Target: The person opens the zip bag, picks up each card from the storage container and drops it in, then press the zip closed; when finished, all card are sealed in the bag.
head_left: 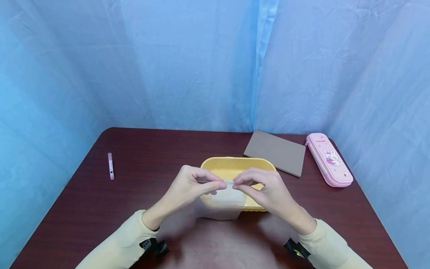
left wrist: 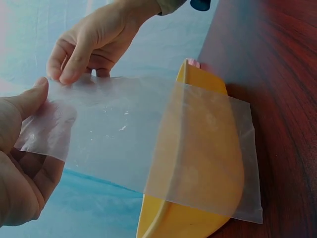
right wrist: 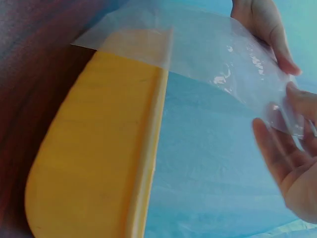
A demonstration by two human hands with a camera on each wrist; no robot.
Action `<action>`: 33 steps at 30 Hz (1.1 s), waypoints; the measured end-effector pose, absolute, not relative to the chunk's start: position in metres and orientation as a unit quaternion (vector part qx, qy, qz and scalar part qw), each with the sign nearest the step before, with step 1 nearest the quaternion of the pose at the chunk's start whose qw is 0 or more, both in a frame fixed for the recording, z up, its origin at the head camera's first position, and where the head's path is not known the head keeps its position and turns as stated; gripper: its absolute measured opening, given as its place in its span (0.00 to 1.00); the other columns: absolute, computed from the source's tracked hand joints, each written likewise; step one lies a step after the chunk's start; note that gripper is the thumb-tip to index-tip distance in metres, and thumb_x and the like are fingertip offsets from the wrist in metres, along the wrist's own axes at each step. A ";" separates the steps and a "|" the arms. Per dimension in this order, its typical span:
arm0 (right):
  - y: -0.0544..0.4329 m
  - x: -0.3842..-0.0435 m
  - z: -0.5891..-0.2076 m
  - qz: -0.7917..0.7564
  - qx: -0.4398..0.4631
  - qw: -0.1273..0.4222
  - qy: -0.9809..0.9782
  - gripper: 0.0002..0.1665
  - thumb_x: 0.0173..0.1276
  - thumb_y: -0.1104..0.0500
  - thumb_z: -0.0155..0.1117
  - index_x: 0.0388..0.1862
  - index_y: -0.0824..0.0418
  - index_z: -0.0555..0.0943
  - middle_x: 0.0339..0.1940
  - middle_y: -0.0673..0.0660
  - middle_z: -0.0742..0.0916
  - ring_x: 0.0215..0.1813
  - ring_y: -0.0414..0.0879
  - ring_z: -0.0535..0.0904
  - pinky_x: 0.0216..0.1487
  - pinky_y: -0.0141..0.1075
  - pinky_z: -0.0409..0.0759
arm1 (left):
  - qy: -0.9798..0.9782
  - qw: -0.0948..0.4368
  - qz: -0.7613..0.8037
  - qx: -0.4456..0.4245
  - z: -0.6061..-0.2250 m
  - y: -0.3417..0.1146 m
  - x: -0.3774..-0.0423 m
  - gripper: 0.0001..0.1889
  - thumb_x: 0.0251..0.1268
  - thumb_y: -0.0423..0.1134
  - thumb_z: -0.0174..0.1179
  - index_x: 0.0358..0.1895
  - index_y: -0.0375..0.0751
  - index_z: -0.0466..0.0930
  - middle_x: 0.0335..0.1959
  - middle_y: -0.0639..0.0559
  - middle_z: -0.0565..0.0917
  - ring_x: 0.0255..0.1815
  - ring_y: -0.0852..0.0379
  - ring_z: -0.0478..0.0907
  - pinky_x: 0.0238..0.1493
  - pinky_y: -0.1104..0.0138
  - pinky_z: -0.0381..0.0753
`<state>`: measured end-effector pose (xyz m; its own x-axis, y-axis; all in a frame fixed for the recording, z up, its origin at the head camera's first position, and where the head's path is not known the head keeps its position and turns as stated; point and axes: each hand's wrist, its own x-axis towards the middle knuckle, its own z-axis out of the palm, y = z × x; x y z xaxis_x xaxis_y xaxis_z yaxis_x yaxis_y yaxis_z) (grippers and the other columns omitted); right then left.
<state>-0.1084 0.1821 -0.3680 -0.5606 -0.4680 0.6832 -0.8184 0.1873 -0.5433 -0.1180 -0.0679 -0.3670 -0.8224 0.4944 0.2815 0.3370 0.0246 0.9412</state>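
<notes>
A translucent plastic bag [left wrist: 124, 129] hangs from both hands in front of a yellow basin [head_left: 238, 163]. My left hand [head_left: 193, 185] pinches its top edge between thumb and fingers. Close beside it, my right hand [head_left: 265, 186] pinches the same edge, fingertips a short way from the left ones. In the left wrist view the bag's lower part overlaps the basin's side [left wrist: 208, 148], which shows through it. The right wrist view shows the bag [right wrist: 208, 44] stretching from the hands down past the basin's near wall [right wrist: 99, 144]. Whether the bag's mouth is parted cannot be seen.
A grey flat notebook-like slab [head_left: 275, 152] lies behind the basin to the right. Beside it is a pink pencil case [head_left: 330, 160] with a rabbit picture. A pink-and-white marker [head_left: 111, 166] lies at the left on the dark wooden table [head_left: 151, 149]. Blue curtains [head_left: 188, 67] surround the table.
</notes>
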 end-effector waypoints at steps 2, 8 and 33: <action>0.183 -0.108 -0.367 0.466 0.412 0.169 -0.765 0.15 0.58 0.73 0.76 0.39 0.56 0.87 0.36 0.51 0.89 0.38 0.38 0.86 0.41 0.30 0.84 | 0.709 0.063 0.639 0.292 -0.368 -0.068 -0.119 0.02 0.63 0.37 0.72 0.37 0.46 0.93 0.33 0.54 0.90 0.28 0.48 0.86 0.34 0.56 0.86; 0.181 -0.107 -0.367 0.456 0.419 0.180 -0.764 0.15 0.57 0.73 0.76 0.38 0.57 0.88 0.36 0.49 0.89 0.38 0.39 0.85 0.40 0.29 0.84 | 0.722 0.116 0.625 0.274 -0.361 -0.074 -0.121 0.07 0.68 0.41 0.69 0.40 0.42 0.92 0.35 0.48 0.90 0.31 0.46 0.88 0.36 0.52 0.87; 0.172 -0.108 -0.369 0.406 0.493 0.255 -0.726 0.06 0.69 0.56 0.70 0.37 0.57 0.88 0.45 0.57 0.87 0.44 0.50 0.85 0.43 0.29 0.82 | 0.796 0.275 0.446 0.303 -0.324 -0.075 -0.135 0.06 0.76 0.37 0.57 0.43 0.39 0.82 0.33 0.53 0.89 0.31 0.56 0.88 0.26 0.58 0.86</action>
